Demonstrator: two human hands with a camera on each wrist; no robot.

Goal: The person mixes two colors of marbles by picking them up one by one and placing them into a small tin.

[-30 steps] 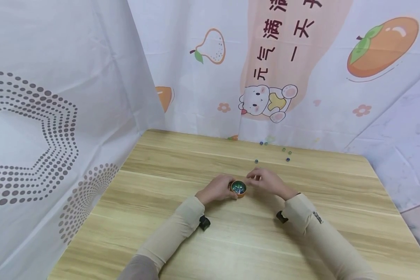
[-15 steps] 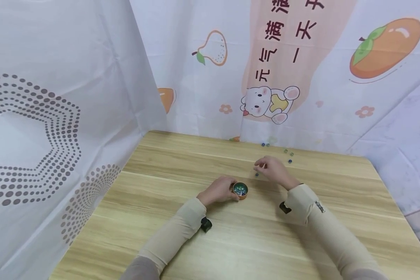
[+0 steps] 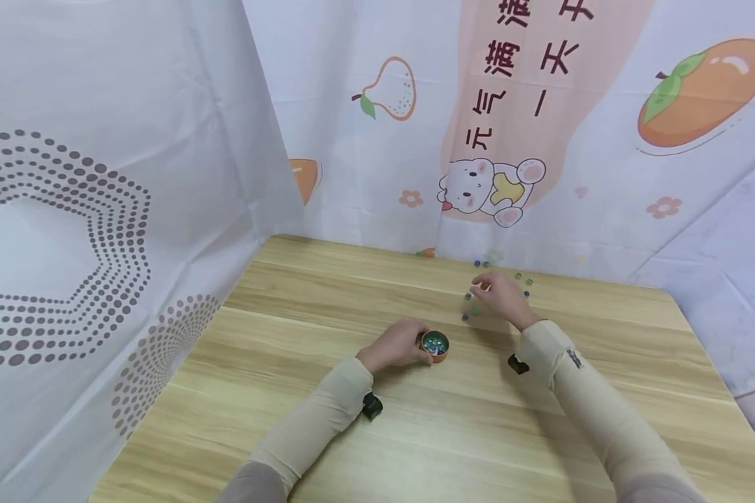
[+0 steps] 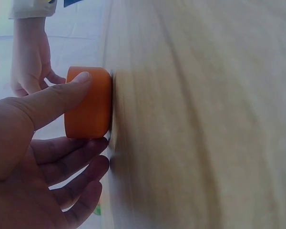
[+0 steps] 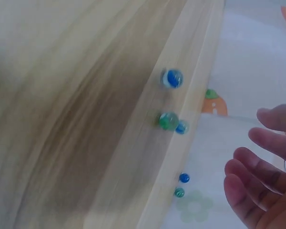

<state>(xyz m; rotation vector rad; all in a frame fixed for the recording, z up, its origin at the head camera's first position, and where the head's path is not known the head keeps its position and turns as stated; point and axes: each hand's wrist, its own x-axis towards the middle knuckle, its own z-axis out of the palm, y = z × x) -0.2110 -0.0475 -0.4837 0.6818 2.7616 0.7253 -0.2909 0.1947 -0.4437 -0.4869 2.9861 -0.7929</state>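
My left hand [image 3: 398,344] grips a low, round orange container [image 3: 440,358] on the table, thumb on one side and fingers on the other. Several glass marbles [image 3: 436,344] lie inside it. In the left wrist view the thumb lies along the orange wall [image 4: 88,112]. My right hand [image 3: 502,296] hovers over the back of the table. Its fingers are loosely bent with nothing between them in the right wrist view. Close to its fingertips lie a blue marble [image 5: 172,78], a green marble [image 5: 168,121] and a clear-blue marble [image 5: 181,127].
Near the table's back edge sit a blue marble [image 3: 477,263] and a green marble [image 3: 486,264]. Further right are two green marbles [image 3: 518,276] and a blue marble [image 3: 526,294], partly behind my right hand. A printed curtain [image 3: 352,175] hangs behind the wooden table [image 3: 327,279].
My right hand has moved from beside the container toward the back of the table. One marble has come nearer, and two more now show by the fingertips. The left hand keeps its hold.
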